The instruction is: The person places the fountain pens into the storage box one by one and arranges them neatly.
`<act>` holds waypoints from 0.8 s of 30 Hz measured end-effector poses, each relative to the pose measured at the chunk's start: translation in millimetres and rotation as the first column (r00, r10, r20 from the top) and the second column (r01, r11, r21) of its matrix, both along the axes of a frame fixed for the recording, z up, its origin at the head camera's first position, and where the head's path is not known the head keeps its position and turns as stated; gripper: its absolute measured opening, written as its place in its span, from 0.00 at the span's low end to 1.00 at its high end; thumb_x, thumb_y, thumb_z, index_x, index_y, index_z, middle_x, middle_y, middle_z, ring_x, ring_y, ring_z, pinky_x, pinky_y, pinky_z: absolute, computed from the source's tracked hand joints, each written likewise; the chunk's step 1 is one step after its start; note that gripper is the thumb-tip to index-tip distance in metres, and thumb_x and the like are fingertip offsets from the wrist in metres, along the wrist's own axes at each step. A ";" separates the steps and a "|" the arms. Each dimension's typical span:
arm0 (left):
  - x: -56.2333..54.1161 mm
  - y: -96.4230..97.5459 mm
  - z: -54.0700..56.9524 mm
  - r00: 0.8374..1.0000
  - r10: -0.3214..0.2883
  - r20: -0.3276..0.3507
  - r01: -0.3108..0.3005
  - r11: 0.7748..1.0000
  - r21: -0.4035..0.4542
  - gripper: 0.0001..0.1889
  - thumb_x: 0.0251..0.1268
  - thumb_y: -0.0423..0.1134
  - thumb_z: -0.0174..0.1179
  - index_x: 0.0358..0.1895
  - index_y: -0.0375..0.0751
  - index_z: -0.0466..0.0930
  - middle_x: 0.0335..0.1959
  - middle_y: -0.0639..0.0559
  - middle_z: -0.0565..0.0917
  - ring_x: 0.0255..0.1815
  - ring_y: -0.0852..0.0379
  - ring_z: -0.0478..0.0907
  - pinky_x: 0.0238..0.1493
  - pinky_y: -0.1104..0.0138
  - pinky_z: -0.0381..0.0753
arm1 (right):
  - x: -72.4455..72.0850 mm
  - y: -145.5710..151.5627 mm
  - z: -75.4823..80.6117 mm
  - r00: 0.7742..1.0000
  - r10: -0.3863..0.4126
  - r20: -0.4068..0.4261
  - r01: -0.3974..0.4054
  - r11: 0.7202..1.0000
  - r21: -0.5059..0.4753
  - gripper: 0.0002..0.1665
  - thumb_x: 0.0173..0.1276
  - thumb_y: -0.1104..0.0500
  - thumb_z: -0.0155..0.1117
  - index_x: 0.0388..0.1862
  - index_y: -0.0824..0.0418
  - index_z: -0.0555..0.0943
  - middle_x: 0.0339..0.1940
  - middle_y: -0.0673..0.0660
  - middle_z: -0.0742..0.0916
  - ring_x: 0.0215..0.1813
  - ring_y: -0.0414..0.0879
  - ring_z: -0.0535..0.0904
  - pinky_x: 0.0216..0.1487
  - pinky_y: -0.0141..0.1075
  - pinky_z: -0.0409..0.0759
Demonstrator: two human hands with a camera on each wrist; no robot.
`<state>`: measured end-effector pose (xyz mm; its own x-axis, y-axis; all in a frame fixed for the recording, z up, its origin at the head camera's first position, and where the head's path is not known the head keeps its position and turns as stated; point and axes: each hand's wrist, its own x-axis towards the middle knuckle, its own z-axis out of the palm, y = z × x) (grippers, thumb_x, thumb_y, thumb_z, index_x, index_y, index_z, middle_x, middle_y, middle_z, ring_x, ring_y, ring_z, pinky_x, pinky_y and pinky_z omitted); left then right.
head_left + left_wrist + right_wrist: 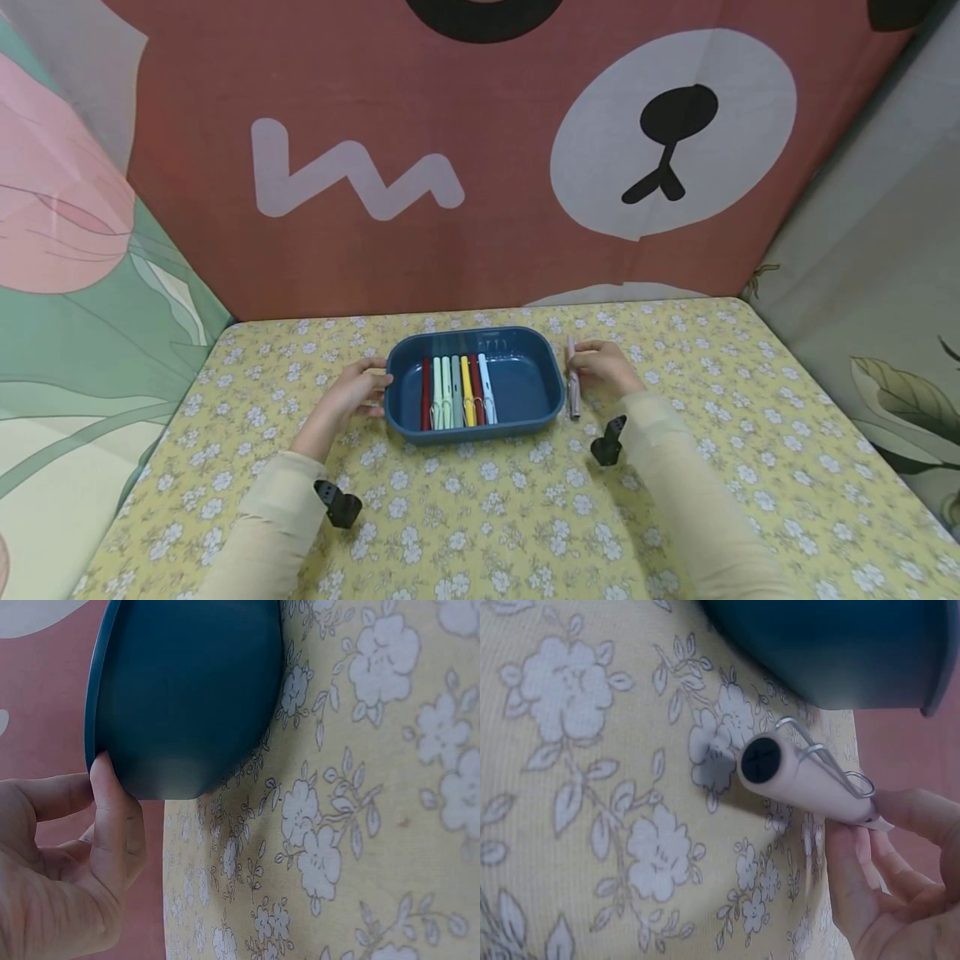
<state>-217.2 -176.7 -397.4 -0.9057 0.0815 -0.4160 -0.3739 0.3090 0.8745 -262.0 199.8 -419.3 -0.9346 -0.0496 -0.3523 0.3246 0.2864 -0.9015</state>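
Note:
A dark blue tray (pixel 528 392) stands on the table with several clipped pens (pixel 457 392) side by side in it: red, pale green, grey-green, yellow and light blue. My left hand (pixel 348 396) pinches the tray's left rim between thumb and fingers; in the left wrist view the fingertips sit at the rim's edge. To the right of the tray my right hand (pixel 603 367) pinches a pale pink pen (pixel 817 791). Its wire clip and black cap end point toward the right wrist camera. The pink pen is apart from the tray wall.
A yellow flowered cloth (pixel 480 517) covers the table. Behind it hangs a red-brown printed curtain (pixel 510 250), with more printed fabric at both sides. A small black camera mount (pixel 341 504) is strapped at the left wrist, and another black mount (pixel 607 446) at the right.

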 end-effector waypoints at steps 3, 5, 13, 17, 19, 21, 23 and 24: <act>-0.1 -0.3 -0.3 1.000 0.000 0.000 0.000 1.000 -0.002 0.26 0.74 0.39 0.49 0.71 0.37 0.57 0.39 0.49 0.77 0.29 0.62 0.76 0.27 0.71 0.81 | 1.4 2.2 1.0 1.000 0.016 0.000 -0.016 1.000 -0.011 0.32 0.69 0.67 0.53 0.69 0.75 0.60 0.55 0.72 0.79 0.35 0.38 0.82 0.41 0.33 0.83; 0.2 -0.4 -0.3 1.000 0.000 0.001 0.000 1.000 -0.003 0.26 0.74 0.39 0.49 0.71 0.37 0.57 0.38 0.50 0.77 0.28 0.62 0.76 0.27 0.71 0.81 | 2.1 3.6 1.7 1.000 0.013 0.007 -0.013 1.000 -0.019 0.31 0.69 0.66 0.53 0.69 0.74 0.60 0.57 0.73 0.77 0.36 0.39 0.82 0.42 0.34 0.83; 0.8 0.0 0.5 1.000 -0.008 0.000 0.008 1.000 0.004 0.26 0.74 0.39 0.48 0.71 0.38 0.56 0.40 0.48 0.77 0.29 0.63 0.75 0.28 0.70 0.82 | -1.5 8.7 3.4 1.000 -0.016 0.021 0.016 1.000 -0.002 0.31 0.72 0.63 0.50 0.71 0.71 0.58 0.66 0.72 0.72 0.42 0.38 0.81 0.48 0.33 0.81; -0.1 0.0 0.6 1.000 -0.006 -0.005 0.006 1.000 0.002 0.26 0.74 0.39 0.48 0.71 0.37 0.56 0.41 0.47 0.77 0.29 0.62 0.76 0.29 0.69 0.82 | -3.6 9.2 3.8 0.999 -0.035 0.024 0.036 0.999 -0.011 0.31 0.73 0.62 0.49 0.72 0.69 0.58 0.67 0.70 0.71 0.46 0.40 0.81 0.51 0.33 0.80; -0.5 -0.2 0.4 1.000 -0.006 -0.006 0.006 1.000 -0.002 0.26 0.74 0.39 0.48 0.71 0.37 0.57 0.41 0.47 0.77 0.30 0.62 0.76 0.30 0.68 0.83 | -3.9 8.8 4.1 0.999 -0.048 0.019 0.049 0.998 -0.037 0.31 0.73 0.62 0.49 0.73 0.69 0.58 0.67 0.70 0.71 0.47 0.42 0.81 0.50 0.33 0.81; -0.7 -0.6 0.1 1.000 -0.006 -0.005 0.006 1.000 -0.003 0.26 0.74 0.39 0.48 0.71 0.38 0.57 0.41 0.48 0.77 0.30 0.62 0.76 0.30 0.68 0.83 | -3.8 8.5 4.1 0.998 -0.059 0.008 0.060 0.997 -0.058 0.32 0.73 0.63 0.50 0.73 0.70 0.57 0.66 0.71 0.71 0.47 0.43 0.82 0.48 0.31 0.81; -0.8 -0.9 -0.2 1.000 -0.006 -0.004 0.006 1.000 -0.002 0.26 0.74 0.39 0.48 0.71 0.38 0.57 0.41 0.48 0.77 0.30 0.62 0.76 0.30 0.68 0.83 | -3.2 8.6 4.9 0.998 -0.070 -0.002 0.070 0.994 -0.079 0.32 0.73 0.63 0.50 0.73 0.70 0.57 0.65 0.71 0.72 0.47 0.42 0.82 0.46 0.30 0.81; -0.8 -1.1 -0.4 1.000 -0.007 -0.004 0.007 1.000 -0.001 0.26 0.74 0.39 0.48 0.71 0.38 0.57 0.41 0.48 0.77 0.29 0.62 0.76 0.30 0.68 0.83 | -2.9 8.8 5.4 0.997 -0.080 -0.003 0.079 0.993 -0.090 0.31 0.73 0.63 0.50 0.73 0.70 0.57 0.65 0.70 0.72 0.46 0.42 0.82 0.45 0.29 0.81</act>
